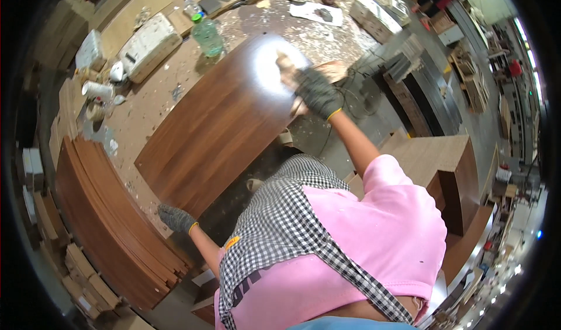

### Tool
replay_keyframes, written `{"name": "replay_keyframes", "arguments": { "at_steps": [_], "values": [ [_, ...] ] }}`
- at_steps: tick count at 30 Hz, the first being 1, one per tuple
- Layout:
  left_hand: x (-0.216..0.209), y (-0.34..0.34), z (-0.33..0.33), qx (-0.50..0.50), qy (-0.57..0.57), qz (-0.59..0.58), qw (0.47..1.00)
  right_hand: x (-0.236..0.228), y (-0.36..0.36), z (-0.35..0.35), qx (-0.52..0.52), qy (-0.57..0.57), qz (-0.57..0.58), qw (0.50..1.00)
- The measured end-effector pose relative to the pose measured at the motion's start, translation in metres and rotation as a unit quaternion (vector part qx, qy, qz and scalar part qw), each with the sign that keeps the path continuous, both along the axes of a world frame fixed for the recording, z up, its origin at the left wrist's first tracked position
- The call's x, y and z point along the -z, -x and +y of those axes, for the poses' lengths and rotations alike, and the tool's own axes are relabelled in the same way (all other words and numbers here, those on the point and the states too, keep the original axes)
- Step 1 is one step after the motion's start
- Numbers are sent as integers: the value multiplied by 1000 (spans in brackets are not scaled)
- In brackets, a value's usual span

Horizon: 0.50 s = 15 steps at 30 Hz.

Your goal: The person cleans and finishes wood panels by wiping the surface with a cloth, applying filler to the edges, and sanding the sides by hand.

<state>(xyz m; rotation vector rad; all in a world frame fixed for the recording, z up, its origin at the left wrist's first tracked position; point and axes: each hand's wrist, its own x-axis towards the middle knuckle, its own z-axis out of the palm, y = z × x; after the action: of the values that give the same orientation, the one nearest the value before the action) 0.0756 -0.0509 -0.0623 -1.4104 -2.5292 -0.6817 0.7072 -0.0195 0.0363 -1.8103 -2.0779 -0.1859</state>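
A brown wood-grain panel (213, 125) lies slantwise on the worktable, with a bright glare on its far end. My right hand (318, 93), in a dark grey knit glove with a yellow cuff, presses a tan cloth (285, 70) onto that far end. Motion blurs the cloth, and more pale cloth shows beside the hand. By the panel's near left corner is my left hand (177, 219), gloved the same way. Its fingers look stretched out and hold nothing visible; whether they touch the panel I cannot tell.
A stack of brown panels (111, 219) stands close left of my left hand. On the paint-spattered worktable (239, 23) are a green-capped bottle (207, 36), wrapped blocks (150, 46) and cups (97, 90). Dark boards (421, 90) and a brown cabinet (450, 184) stand to the right.
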Motion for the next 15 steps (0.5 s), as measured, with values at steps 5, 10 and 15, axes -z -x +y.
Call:
{"name": "replay_keyframes", "arguments": {
  "at_steps": [5,10,15],
  "values": [
    [-5,-2,3,-24,37,-42,998,-3,-105,-46,366,44,179,912],
    [-24,-17,9,23,27,-96,995,14,-72,-49,301,94,162,935],
    [-38,-20,13,3,88,-84,993,3,-34,-43,394,109,256,876]
  ]
}}
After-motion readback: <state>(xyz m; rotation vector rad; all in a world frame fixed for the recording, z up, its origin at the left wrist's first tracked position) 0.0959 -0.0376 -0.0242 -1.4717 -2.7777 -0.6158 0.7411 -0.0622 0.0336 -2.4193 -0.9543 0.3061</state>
